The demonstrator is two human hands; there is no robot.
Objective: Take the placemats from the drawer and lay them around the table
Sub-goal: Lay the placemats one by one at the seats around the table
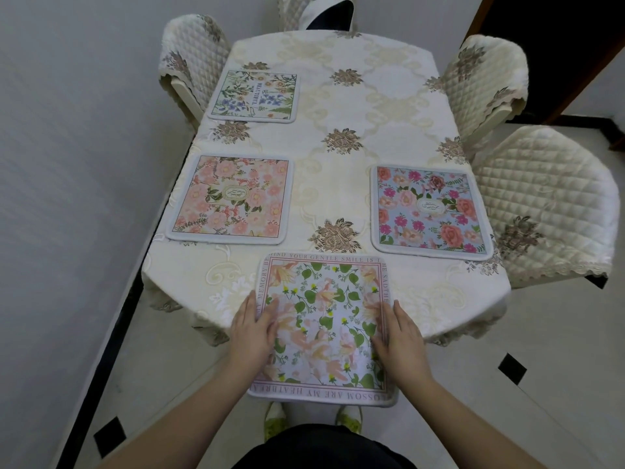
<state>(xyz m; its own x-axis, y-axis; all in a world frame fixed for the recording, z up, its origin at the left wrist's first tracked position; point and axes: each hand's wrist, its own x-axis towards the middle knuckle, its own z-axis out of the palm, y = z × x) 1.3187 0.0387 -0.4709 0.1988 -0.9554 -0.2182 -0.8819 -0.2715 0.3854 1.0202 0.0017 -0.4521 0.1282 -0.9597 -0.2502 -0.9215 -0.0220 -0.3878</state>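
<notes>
Nearest me at six o'clock, the green-leaf placemat (324,326) hangs its near edge past the bench (355,106) rim. My left hand (253,328) lies flat with straight fingers on its left border; my right hand (397,335) lies flat on its right border. Pink placemat (231,198) sits at nine o'clock, blue placemat (429,211) at three, pale botanical placemat (253,96) at eleven. Bare cloth stays free at one o'clock, beside the quilted chair (487,79).

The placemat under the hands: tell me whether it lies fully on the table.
Not fully. The placemat has its near edge overhanging the table, floor showing beside it; both hands press it flat.
</notes>
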